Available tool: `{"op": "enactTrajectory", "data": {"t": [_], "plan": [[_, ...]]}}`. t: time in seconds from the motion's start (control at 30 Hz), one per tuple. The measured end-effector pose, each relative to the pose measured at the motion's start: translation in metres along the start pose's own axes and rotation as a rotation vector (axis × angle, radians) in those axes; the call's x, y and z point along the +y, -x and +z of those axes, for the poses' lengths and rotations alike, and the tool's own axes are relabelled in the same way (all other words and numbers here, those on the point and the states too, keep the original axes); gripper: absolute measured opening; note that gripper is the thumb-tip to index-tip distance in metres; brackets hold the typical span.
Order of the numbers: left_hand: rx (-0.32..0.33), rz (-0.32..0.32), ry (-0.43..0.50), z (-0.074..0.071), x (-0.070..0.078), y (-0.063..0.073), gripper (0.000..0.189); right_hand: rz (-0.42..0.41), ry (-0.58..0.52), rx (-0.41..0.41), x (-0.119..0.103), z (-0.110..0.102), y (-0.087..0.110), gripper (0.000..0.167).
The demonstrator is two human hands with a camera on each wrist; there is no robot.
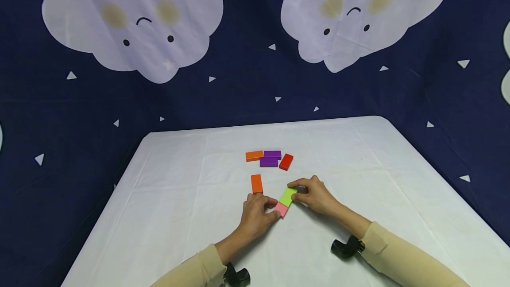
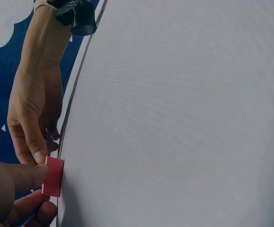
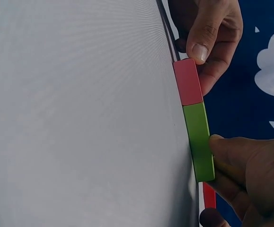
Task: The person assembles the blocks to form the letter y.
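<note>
My left hand (image 1: pixel 254 217) pinches a pink block (image 1: pixel 281 209) between thumb and fingers on the white table. A lime-green block (image 1: pixel 287 197) lies end to end against it, slanting up to the right. My right hand (image 1: pixel 317 196) grips that green block by its sides, thumb on the near side. In the left wrist view the pink block (image 2: pixel 54 177) shows beside the left thumb. The right wrist view shows the green block (image 3: pixel 199 142) touching the pink one. Just beyond my left hand lies an orange block (image 1: pixel 256 183).
Farther back, another orange block (image 1: pixel 254 156), two purple blocks (image 1: pixel 268 162) and a red block (image 1: pixel 286 162) lie close together. A white cloth covers the table (image 1: pixel 167 216). Behind it hangs a dark blue backdrop (image 1: pixel 247 101) with clouds. Black devices sit at both wrists.
</note>
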State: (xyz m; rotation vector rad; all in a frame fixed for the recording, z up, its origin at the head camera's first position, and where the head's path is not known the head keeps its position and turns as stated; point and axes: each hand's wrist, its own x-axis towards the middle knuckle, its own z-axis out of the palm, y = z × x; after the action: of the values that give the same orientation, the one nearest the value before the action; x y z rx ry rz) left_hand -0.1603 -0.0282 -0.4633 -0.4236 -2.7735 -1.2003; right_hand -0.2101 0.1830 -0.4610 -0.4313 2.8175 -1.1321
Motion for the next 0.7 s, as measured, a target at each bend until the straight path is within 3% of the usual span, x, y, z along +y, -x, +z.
{"op": "enactTrajectory", "data": {"t": [0.7], "plan": [[-0.010,0.003,0.007,-0.0002,-0.0006,0.0004,0.021,0.005,-0.016,-0.008,0.0005,-0.0003,0.0008,0.032]]}}
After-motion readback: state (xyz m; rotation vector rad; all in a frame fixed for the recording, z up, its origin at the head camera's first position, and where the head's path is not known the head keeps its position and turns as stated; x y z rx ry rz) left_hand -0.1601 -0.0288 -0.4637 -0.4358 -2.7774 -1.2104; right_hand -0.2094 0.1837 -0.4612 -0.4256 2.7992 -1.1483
